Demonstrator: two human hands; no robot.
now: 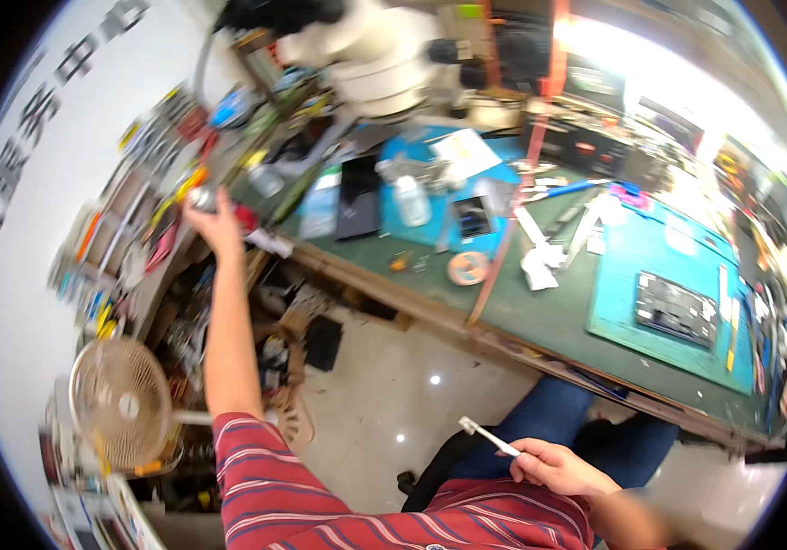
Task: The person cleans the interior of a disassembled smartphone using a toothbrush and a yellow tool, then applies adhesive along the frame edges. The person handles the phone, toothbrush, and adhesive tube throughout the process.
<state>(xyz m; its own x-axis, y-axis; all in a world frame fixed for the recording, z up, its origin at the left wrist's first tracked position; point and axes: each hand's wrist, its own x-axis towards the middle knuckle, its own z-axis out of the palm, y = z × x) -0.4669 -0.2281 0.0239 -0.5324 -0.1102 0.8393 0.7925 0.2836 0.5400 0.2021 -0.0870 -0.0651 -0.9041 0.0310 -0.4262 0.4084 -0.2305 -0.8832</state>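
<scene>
My left arm stretches to the far left end of the workbench. There my left hand (216, 225) has its fingers curled at a small silvery-white object (201, 198); blur hides what kind it is. Yellow and red items lie close around it. Low over my lap, my right hand (554, 469) grips a white toothbrush (492, 438) by its handle, the bristle head pointing up and to the left. A black phone-sized circuit assembly (676, 308) rests on the blue mat (613, 307) at the right, with neither hand on it.
A white microscope (370, 64) stands at the back of the green bench (540, 316). Before it are a clear bottle (412, 202), a dark phone (358, 197) and a roll of tape (468, 268). A standing fan (121, 403) is at the lower left, beside crowded shelves (118, 229).
</scene>
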